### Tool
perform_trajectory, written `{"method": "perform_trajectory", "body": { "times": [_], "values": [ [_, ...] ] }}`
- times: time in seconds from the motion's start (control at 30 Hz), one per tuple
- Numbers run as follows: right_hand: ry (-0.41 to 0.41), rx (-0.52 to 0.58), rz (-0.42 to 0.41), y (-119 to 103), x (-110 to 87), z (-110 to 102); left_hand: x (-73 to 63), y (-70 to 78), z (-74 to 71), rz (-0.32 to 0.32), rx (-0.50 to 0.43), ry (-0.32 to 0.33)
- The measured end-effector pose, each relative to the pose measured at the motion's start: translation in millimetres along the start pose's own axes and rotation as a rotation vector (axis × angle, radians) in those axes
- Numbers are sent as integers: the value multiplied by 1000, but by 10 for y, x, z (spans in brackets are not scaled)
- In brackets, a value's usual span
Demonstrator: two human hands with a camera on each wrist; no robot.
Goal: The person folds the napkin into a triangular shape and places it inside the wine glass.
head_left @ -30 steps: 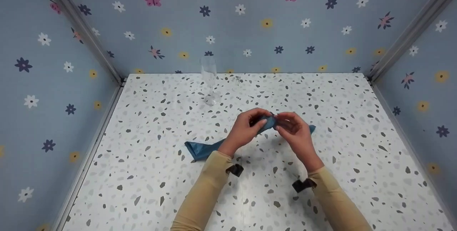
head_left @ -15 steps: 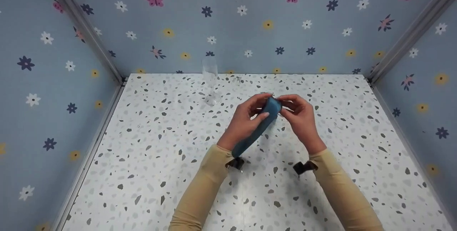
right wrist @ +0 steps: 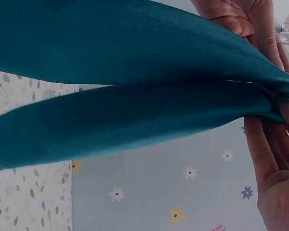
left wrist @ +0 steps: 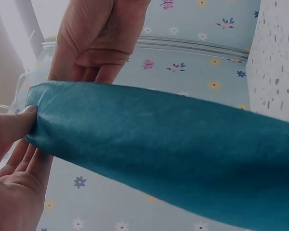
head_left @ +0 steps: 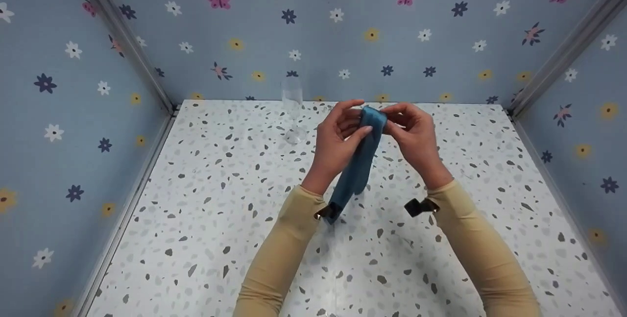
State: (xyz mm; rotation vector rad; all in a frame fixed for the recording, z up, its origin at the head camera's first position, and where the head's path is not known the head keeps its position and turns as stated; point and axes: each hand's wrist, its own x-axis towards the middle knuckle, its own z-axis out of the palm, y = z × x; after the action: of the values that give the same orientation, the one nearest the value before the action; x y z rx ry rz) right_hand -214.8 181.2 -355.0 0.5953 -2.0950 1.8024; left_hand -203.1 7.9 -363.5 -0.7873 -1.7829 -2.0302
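A smooth teal fabric strip [head_left: 360, 165] is folded over near its top, its two tails hanging down in front of the person. The left hand [head_left: 335, 143] grips the folded end, thumb on the near face and fingers behind it. At the fold's right edge, the right hand [head_left: 419, 135] pinches the fabric. In the right wrist view, the two tails of the strip [right wrist: 149, 57] spread apart below the right hand [right wrist: 279, 168], and a gap shows between them. The left wrist view has one broad face of the strip [left wrist: 149, 130], with the left thumb at its end.
A clear champagne flute [head_left: 294, 111] stands upright on the speckled white table [head_left: 205, 209], behind and left of the hands. Blue flowered panels [head_left: 333, 33] enclose the back and both sides. A dark wrist camera [head_left: 416, 207] hangs from the right sleeve.
Both hands have risen and moved toward the back with the strip. The strip lay spread sideways before; its tails now hang down together between the forearms. The flute has stayed in place.
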Motion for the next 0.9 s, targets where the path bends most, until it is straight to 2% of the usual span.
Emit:
{"method": "perform_trajectory", "body": {
  "times": [0.17,0.3,0.47,0.7,0.9],
  "values": [
    [0,-10,-28,70,86,-6,39,-41,26,24,-64,74],
    [-16,-11,-41,-37,94,6,46,-14,42,31,-105,113],
    [-25,9,-45,-231,53,38,28,-8,58,69,-128,134],
    [-33,-33,-74,-235,28,66,0,11,92,100,-123,166],
    [-56,-80,-83,-240,16,82,-19,-13,120,105,-136,228]
  ]
}}
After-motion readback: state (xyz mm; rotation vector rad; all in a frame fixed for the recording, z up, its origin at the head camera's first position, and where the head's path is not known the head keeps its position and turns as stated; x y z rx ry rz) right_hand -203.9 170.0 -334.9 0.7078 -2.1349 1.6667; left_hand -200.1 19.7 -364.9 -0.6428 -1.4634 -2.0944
